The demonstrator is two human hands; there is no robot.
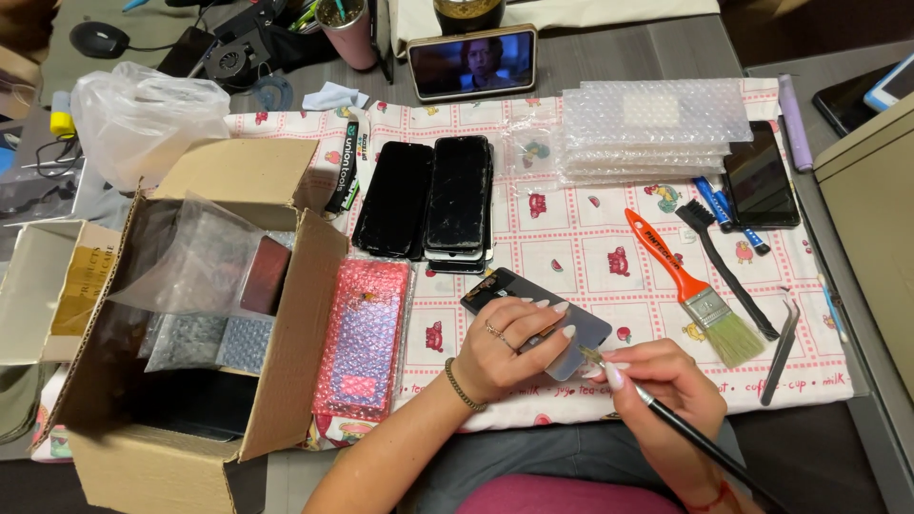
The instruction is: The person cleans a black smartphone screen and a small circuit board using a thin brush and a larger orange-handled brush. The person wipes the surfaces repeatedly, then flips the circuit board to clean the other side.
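Note:
My left hand (509, 347) grips a dark phone panel (509, 288) that lies tilted on a patterned cloth (581, 252). My right hand (662, 395) holds a thin black-handled tool (705, 443), a small brush or pick, with its tip touching the panel's lower right edge beside my left thumb. Rings and a bracelet show on the left hand.
An open cardboard box (286, 333) with bubble-wrapped parts stands at the left, a pink bubble-wrapped item (364, 333) beside it. Stacked black phones (428, 200), bubble-wrap sheets (652, 128), an orange-handled paintbrush (685, 281), a black brush (728, 271), tweezers (783, 347) and a propped phone playing video (473, 62) lie beyond.

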